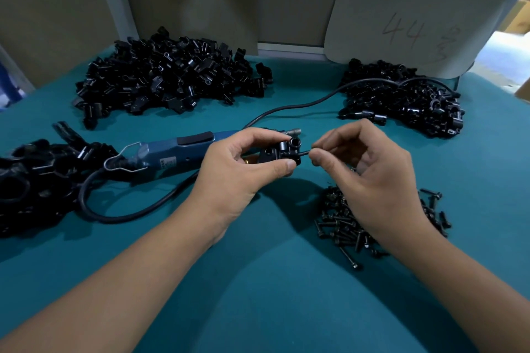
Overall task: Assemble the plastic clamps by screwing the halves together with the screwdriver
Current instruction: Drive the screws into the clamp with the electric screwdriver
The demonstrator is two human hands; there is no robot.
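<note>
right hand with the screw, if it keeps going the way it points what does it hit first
The right hand pinches a screw that points left at the clamp in the left hand. It would probably meet the clamp's side first.

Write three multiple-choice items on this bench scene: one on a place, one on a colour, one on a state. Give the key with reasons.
1. Where does the screw pile lie?
A. under the right hand
B. on the card
C. beside the far left heap

2. What colour is the screwdriver body?
A. red
B. blue
C. yellow

3. What is the screwdriver's state?
A. held in the left hand
B. hanging from a hook
C. lying on the table

Key: 1 A, the screws spread beneath the right wrist. 2 B, its casing is blue. 3 C, it lies behind the left hand, which grips the clamp while the right fingers pinch a screw.
</note>
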